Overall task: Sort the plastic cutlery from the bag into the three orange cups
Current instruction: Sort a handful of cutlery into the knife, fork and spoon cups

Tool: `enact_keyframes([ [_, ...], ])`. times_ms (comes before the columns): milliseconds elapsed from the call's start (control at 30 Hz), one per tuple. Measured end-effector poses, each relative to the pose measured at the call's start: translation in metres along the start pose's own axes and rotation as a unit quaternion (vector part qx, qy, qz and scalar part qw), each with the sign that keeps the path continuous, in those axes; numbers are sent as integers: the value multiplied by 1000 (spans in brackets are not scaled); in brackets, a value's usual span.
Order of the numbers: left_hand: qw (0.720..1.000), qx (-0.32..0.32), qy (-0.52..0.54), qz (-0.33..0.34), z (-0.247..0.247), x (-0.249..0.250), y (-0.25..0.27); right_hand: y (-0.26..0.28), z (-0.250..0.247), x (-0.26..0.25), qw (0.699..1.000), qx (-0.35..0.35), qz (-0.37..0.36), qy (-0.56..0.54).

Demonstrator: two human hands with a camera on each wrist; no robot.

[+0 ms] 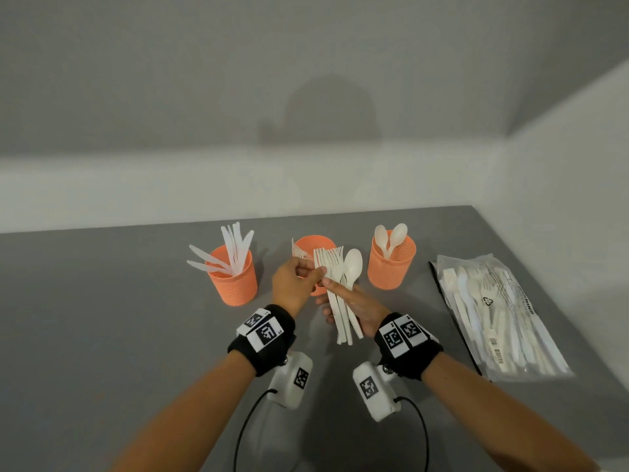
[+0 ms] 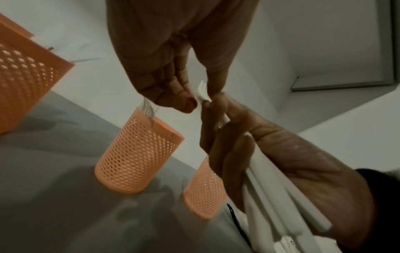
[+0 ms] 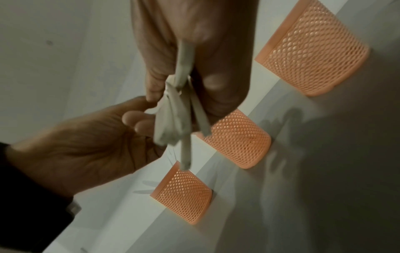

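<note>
Three orange mesh cups stand in a row: the left cup (image 1: 235, 281) holds knives, the middle cup (image 1: 315, 242) one fork (image 1: 299, 252), and the right cup (image 1: 391, 267) two spoons. Above the middle cup my right hand (image 1: 343, 301) grips a bundle of white forks and one spoon (image 1: 340, 277) by the handles. My left hand (image 1: 315, 272) pinches a fork at the bundle's head end between thumb and fingers (image 2: 188, 102). The right wrist view shows the bundle (image 3: 173, 119) fanning out of my right hand (image 3: 179, 95).
The clear plastic bag (image 1: 500, 315) with more cutlery lies flat on the grey table (image 1: 102, 318) at the right, near the white wall. A white wall also runs along the table's back edge behind the cups.
</note>
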State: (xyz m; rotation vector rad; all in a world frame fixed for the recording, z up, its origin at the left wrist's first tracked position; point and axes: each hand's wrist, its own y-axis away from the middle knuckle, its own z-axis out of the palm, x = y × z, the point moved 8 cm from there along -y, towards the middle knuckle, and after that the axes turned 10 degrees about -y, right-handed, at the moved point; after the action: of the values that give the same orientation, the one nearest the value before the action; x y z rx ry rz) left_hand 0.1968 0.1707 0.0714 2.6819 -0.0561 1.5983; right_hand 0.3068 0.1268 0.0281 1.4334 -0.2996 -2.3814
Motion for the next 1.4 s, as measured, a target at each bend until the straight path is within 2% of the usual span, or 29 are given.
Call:
enact_keyframes([
  [167, 995, 20, 83, -52, 0, 0, -3, 2, -13, 1, 1000, 13, 7, -18],
  [333, 984, -43, 150, -87, 10, 0, -6, 9, -24, -1, 999, 31, -5, -23],
  [500, 985, -99, 102, -95, 35, 1, 5, 12, -26, -3, 1000, 11, -2, -20],
  [633, 986, -43, 128, -96, 37, 7, 6, 15, -34, -7, 999, 24, -20, -14],
  [800, 958, 13, 255, -132, 31, 9, 2, 19, -55, -15, 995, 85, -46, -33],
  [900, 976, 12, 185, -117, 35, 11, 1, 21, -64, -15, 992, 115, -46, -7],
  [1000, 992, -54, 92, -66, 52, 22, 8, 22, -65, -18, 990, 115, -69, 42],
  [1100, 993, -93, 63, -40, 71, 26, 15, 23, -61, -20, 990, 105, -81, 56],
  [1200, 994, -89, 60, -33, 80, 28, 17, 23, -56, -19, 992, 86, -67, 66],
  [1400, 995, -64, 43, -60, 83, 16, 13, 29, -55, -18, 997, 47, -15, 56],
])
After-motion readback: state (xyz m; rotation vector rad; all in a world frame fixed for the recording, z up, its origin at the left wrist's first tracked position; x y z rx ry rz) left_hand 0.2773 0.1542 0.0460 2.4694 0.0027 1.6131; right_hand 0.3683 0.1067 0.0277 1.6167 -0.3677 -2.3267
